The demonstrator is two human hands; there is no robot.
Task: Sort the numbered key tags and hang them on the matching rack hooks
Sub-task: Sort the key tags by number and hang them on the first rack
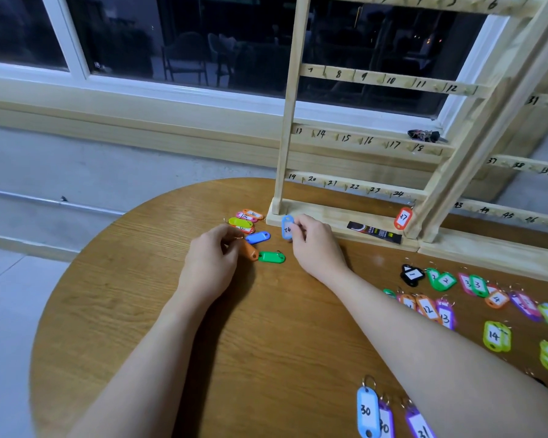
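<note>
two hands, seven loose key tags at 12 o'clock, one red tag at 2 o'clock, one wooden rack, one dark sachet, one round table

Light-blue tag upright beside wooden rack base — loose tags piled left, numbered tags spread right.

Right hand pinches a light-blue tag; left hand holds an orange tag.

Orange tag: number hidden under my left hand. Rack: top cut off (right side too). Purple tags: cropped below.
</note>
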